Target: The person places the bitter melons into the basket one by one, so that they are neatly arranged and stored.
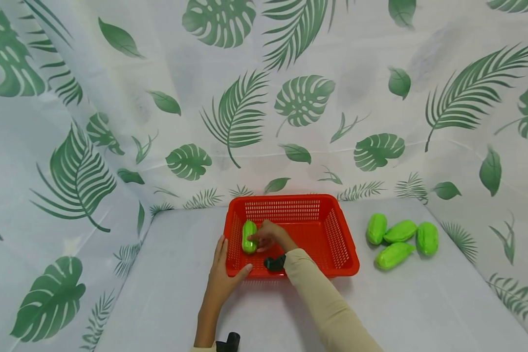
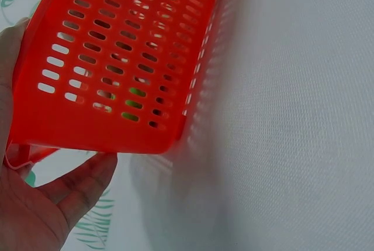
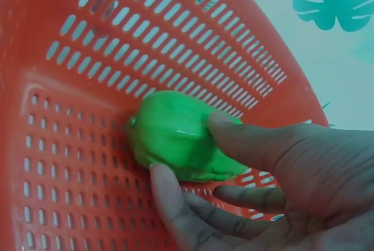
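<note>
While the head view takes in the whole table, each wrist view adds close detail.
Right hand (image 1: pixel 269 235): thumb and fingers pinch a green toy fruit (image 1: pixel 248 236) at the 9 o'clock side of the red basket (image 1: pixel 343 264).
Right wrist view: fruit (image 3: pixel 175 137) rests on the perforated basket floor (image 3: pixel 70 163), beside the wall.
Left hand (image 1: pixel 222 274): fingers curled over the basket's 7 o'clock corner.
Left wrist view: thumb (image 2: pixel 82 184) under the rim (image 2: pixel 87 137).
Head only: four more green fruits (image 1: pixel 400 239) at 3 o'clock, outside.
</note>
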`<state>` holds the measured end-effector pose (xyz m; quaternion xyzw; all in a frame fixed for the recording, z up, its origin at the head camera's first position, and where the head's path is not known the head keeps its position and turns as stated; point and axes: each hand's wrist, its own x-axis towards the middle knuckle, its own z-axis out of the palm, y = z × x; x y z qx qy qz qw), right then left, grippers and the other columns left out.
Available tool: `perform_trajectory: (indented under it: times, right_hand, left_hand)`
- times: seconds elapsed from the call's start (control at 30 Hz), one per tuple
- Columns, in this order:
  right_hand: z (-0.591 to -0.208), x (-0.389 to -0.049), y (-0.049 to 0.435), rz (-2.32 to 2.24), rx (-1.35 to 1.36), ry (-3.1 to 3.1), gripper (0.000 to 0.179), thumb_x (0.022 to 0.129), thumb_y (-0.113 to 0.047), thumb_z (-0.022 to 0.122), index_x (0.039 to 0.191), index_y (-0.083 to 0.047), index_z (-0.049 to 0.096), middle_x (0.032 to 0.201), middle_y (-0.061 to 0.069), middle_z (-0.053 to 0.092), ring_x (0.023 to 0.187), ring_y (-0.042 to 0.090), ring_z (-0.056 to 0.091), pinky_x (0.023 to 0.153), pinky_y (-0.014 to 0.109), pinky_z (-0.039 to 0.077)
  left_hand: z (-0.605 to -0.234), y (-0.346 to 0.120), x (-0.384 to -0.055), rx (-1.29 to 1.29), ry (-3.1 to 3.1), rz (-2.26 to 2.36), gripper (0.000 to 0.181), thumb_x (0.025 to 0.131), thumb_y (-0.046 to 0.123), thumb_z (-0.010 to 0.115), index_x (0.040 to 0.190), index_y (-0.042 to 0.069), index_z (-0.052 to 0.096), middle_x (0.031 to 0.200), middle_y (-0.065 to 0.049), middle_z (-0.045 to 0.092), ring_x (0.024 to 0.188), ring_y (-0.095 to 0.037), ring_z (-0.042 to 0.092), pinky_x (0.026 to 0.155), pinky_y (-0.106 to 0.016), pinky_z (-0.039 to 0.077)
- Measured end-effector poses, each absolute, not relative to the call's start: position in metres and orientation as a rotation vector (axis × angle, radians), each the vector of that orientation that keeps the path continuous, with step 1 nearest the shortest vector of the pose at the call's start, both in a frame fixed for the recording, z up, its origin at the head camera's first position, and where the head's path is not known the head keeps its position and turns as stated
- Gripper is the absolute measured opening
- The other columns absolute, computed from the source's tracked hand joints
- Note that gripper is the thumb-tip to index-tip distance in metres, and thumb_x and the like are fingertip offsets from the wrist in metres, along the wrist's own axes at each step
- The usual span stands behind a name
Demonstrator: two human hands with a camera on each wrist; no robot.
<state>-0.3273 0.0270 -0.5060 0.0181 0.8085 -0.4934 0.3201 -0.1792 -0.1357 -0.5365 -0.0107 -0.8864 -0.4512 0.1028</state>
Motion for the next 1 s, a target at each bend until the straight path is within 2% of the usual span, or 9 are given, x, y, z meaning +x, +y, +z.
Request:
perform_trajectory:
  times: [0.3,0.4,0.57,0.83,1.0]
  right_hand:
    - [-0.505,-0.325,0.024,-1.243,0.064,2.165,0.026,0.088,-0.02,0.074,0.084,-0.007,0.052,0.074,0.007,0.052,0.058,0.016,0.059,0.068,0.033,0.061]
    - [-0.505,-0.324,0.022,-1.253,0.069,2.16,0.027,0.088,-0.02,0.074,0.087,-0.007,0.05,0.075,0.007,0.053,0.058,0.016,0.059,0.071,0.034,0.061]
    - [-0.505,-0.324,0.023,-1.258,0.076,2.151,0.027,0.087,-0.022,0.075,0.083,-0.007,0.052,0.076,0.009,0.054,0.061,0.018,0.061,0.074,0.037,0.061]
    - [-0.502,-0.32,0.028,-1.231,0.066,2.161,0.031,0.086,-0.025,0.075,0.095,-0.004,0.053,0.09,0.016,0.062,0.07,0.024,0.067,0.074,0.038,0.061]
    - [-0.497,-0.316,0.029,-1.238,0.084,2.163,0.035,0.087,-0.024,0.075,0.101,-0.005,0.049,0.102,0.021,0.062,0.083,0.029,0.066,0.078,0.042,0.061]
  left_hand:
    - [-0.538,-0.136,-0.179,-0.042,-2.62,-1.344,0.101,0.08,0.054,0.073,0.156,0.013,0.022,0.165,0.004,0.013,0.149,-0.03,0.026,0.11,-0.057,0.038]
    - [-0.537,-0.135,-0.179,-0.046,-2.614,-1.343,0.099,0.081,0.049,0.074,0.156,0.012,0.023,0.165,0.003,0.013,0.148,-0.032,0.027,0.109,-0.058,0.038]
    - [-0.535,-0.135,-0.179,-0.037,-2.622,-1.334,0.099,0.08,0.049,0.074,0.156,0.011,0.023,0.165,0.002,0.013,0.148,-0.033,0.028,0.109,-0.058,0.038]
    - [-0.535,-0.138,-0.179,-0.015,-2.63,-1.332,0.102,0.079,0.056,0.073,0.156,0.013,0.022,0.165,0.003,0.013,0.149,-0.032,0.025,0.109,-0.059,0.037]
    - [-0.537,-0.137,-0.179,-0.026,-2.627,-1.333,0.102,0.079,0.057,0.073,0.156,0.013,0.023,0.165,0.003,0.014,0.148,-0.033,0.026,0.107,-0.057,0.04]
